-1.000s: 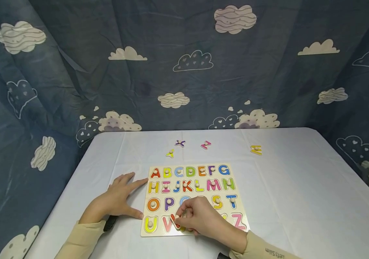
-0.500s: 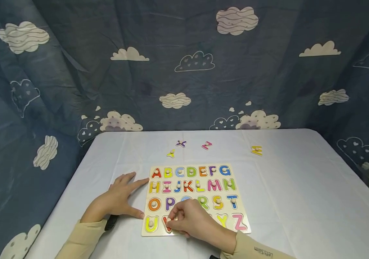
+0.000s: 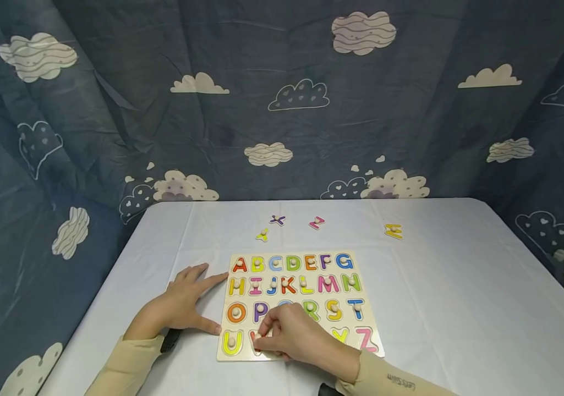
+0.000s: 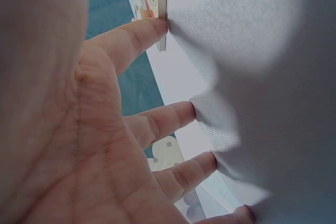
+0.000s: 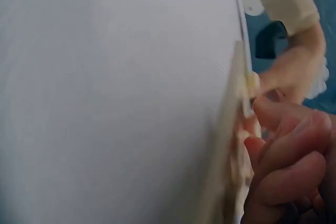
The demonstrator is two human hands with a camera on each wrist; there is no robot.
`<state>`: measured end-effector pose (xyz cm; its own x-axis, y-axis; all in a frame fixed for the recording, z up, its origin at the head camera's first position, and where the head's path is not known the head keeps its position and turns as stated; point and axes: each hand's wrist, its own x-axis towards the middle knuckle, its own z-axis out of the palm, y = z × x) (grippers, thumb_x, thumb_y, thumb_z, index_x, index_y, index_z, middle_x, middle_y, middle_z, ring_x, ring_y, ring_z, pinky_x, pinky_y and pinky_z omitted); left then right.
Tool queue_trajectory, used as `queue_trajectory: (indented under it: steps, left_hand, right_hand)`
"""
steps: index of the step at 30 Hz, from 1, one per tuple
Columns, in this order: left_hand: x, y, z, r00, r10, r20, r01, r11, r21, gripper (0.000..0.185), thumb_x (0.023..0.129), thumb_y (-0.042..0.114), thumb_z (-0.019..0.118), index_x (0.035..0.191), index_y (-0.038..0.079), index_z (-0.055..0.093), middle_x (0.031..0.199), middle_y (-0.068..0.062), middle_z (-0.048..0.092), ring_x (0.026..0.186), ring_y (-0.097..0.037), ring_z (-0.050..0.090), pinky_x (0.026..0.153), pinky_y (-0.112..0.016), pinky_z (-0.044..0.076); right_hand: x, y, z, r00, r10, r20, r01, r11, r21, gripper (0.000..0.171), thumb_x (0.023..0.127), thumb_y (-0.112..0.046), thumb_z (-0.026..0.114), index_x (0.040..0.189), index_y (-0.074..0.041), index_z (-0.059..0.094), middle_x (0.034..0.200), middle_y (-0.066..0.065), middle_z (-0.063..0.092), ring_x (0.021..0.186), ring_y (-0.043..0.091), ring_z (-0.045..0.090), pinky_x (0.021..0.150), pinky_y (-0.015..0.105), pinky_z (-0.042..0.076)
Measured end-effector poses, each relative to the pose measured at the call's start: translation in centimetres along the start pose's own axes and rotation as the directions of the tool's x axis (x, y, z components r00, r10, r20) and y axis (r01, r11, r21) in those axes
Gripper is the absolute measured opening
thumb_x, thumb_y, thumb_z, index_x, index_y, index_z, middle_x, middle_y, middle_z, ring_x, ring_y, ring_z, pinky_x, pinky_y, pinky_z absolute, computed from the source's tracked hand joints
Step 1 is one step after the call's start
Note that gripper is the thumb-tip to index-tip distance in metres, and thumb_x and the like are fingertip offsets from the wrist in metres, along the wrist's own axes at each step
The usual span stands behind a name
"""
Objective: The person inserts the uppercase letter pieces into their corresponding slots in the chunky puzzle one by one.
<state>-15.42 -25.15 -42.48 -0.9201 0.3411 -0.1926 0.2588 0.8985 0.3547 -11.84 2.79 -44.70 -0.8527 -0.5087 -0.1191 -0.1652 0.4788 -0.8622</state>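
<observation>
Risk of jamming: red V piece (image 3: 256, 340) looks part-seated in bottom row of alphabet board (image 3: 301, 305), just right of yellow U (image 3: 231, 341); a slight twist could wedge it on slot edge, or a hard press could tip the thin board. Right hand (image 3: 291, 334) curled, fingertips pinching V's knob (piece mostly hidden, only a red sliver visible). Left hand (image 3: 180, 305) flat on white tablecloth (image 3: 460, 308), fingers spread, thumb and index touching board's left edge; lifting away could let board slide. Loose letters further back: X (image 3: 277, 220), Z (image 3: 316, 223), E (image 3: 393, 231).
</observation>
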Motion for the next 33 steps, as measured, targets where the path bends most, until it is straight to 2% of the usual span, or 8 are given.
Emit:
queue_trajectory:
  steps: [5, 10, 12, 16, 19, 22, 27, 33]
  left_hand:
    - [0.1, -0.1, 0.2, 1.0, -0.004, 0.0, 0.004, 1.0, 0.0, 0.117, 0.062, 0.061, 0.1, 0.161, 0.024, 0.05, 0.169, -0.032, 0.032, 0.153, -0.066, 0.028, 0.112, -0.089, 0.029]
    - [0.1, -0.1, 0.2, 1.0, 0.0, -0.005, 0.0, 1.0, 0.004, 0.117, 0.062, 0.061, 0.1, 0.161, 0.024, 0.05, 0.168, -0.032, 0.033, 0.153, -0.064, 0.028, 0.11, -0.09, 0.03]
    - [0.1, -0.1, 0.2, 1.0, 0.002, -0.005, -0.002, 1.0, 0.003, 0.117, 0.062, 0.061, 0.1, 0.161, 0.024, 0.05, 0.168, -0.032, 0.033, 0.153, -0.064, 0.028, 0.11, -0.089, 0.03]
    - [0.1, -0.2, 0.3, 1.0, -0.001, 0.0, 0.001, 1.0, 0.006, 0.118, 0.062, 0.062, 0.099, 0.162, 0.024, 0.049, 0.169, -0.032, 0.033, 0.153, -0.064, 0.028, 0.111, -0.089, 0.03]
    - [0.0, -0.2, 0.3, 1.0, -0.006, 0.003, 0.006, 1.0, 0.008, 0.118, 0.061, 0.062, 0.1, 0.162, 0.025, 0.049, 0.169, -0.032, 0.033, 0.152, -0.065, 0.028, 0.11, -0.089, 0.03]
    - [0.0, -0.3, 0.4, 1.0, -0.008, 0.0, 0.008, 1.0, 0.011, 0.118, 0.061, 0.062, 0.1, 0.161, 0.025, 0.05, 0.168, -0.032, 0.033, 0.152, -0.065, 0.028, 0.109, -0.09, 0.03]
    - [0.1, -0.3, 0.3, 1.0, -0.005, 0.004, 0.005, 1.0, 0.004, 0.118, 0.062, 0.061, 0.099, 0.162, 0.026, 0.049, 0.169, -0.031, 0.032, 0.153, -0.064, 0.027, 0.11, -0.092, 0.027]
    - [0.0, -0.2, 0.3, 1.0, -0.004, 0.006, 0.004, 1.0, 0.006, 0.119, 0.062, 0.062, 0.099, 0.162, 0.025, 0.048, 0.169, -0.032, 0.032, 0.153, -0.065, 0.027, 0.11, -0.092, 0.026]
  right_hand:
    - [0.1, 0.6, -3.2, 0.999, 0.043, -0.025, -0.043, 0.999, 0.019, 0.016, 0.09, -0.024, 0.087, 0.087, -0.016, 0.073, 0.05, -0.008, 0.051, 0.037, 0.003, 0.045, 0.041, 0.018, 0.032]
    - [0.8, 3.0, -9.3, 0.97, 0.158, -0.183, -0.155, 0.987, 0.03, 0.021, 0.095, -0.026, 0.083, 0.106, -0.01, 0.075, 0.054, -0.004, 0.052, 0.042, 0.009, 0.042, 0.044, 0.021, 0.03]
    - [1.2, 4.5, -12.5, 0.939, 0.207, -0.276, -0.207, 0.978, 0.03, 0.028, 0.097, -0.028, 0.081, 0.113, -0.007, 0.075, 0.056, -0.003, 0.053, 0.045, 0.01, 0.043, 0.045, 0.022, 0.031]
    - [1.5, 8.5, -18.7, 0.844, 0.307, -0.44, -0.311, 0.948, 0.064, 0.042, 0.1, -0.036, 0.076, 0.125, -0.002, 0.071, 0.062, -0.004, 0.056, 0.053, 0.011, 0.049, 0.05, 0.025, 0.04]
    - [1.4, 11.8, -21.9, 0.773, 0.386, -0.504, -0.377, 0.918, 0.125, 0.049, 0.101, -0.04, 0.073, 0.132, -0.002, 0.067, 0.068, -0.005, 0.058, 0.059, 0.009, 0.053, 0.055, 0.025, 0.046]
    - [1.4, 14.4, -23.9, 0.722, 0.443, -0.531, -0.406, 0.893, 0.193, 0.052, 0.102, -0.039, 0.073, 0.137, -0.001, 0.063, 0.071, -0.006, 0.06, 0.061, 0.007, 0.054, 0.057, 0.023, 0.049]
    - [1.8, 16.8, -25.5, 0.658, 0.498, -0.565, -0.411, 0.866, 0.284, 0.051, 0.102, -0.036, 0.072, 0.137, 0.001, 0.06, 0.07, -0.008, 0.062, 0.059, 0.004, 0.056, 0.055, 0.022, 0.052]
    - [2.4, 17.5, -25.9, 0.624, 0.513, -0.59, -0.426, 0.856, 0.293, 0.047, 0.101, -0.034, 0.072, 0.131, 0.001, 0.061, 0.067, -0.01, 0.062, 0.056, 0.003, 0.056, 0.053, 0.021, 0.053]
